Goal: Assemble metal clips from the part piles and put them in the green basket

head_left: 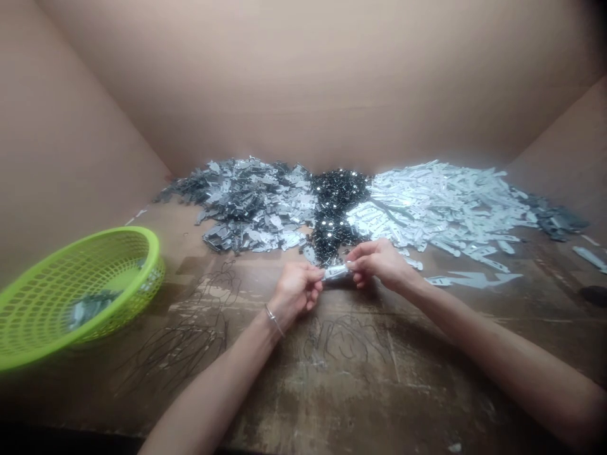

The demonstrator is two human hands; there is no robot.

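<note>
A small flat metal piece (336,272) spans the gap between my hands, just in front of the dark pile. My left hand (298,284) pinches its left end between thumb and fingers. At the right end, my right hand (377,264) closes on the same piece with its fingertips. Right behind it lies a heap of small dark rivet-like parts (339,196). Grey stamped metal plates (256,202) are piled to the left of that heap, and long, pale metal strips (436,202) to the right. The fingertips partly hide the ends of the held piece.
A lime-green plastic basket (147,243) stands at the left with some metal pieces inside. Cardboard walls (322,82) enclose the back and sides. Thin dark wires or scribbles mark the worn brown tabletop (322,404). Several loose strips (590,258) lie at the right.
</note>
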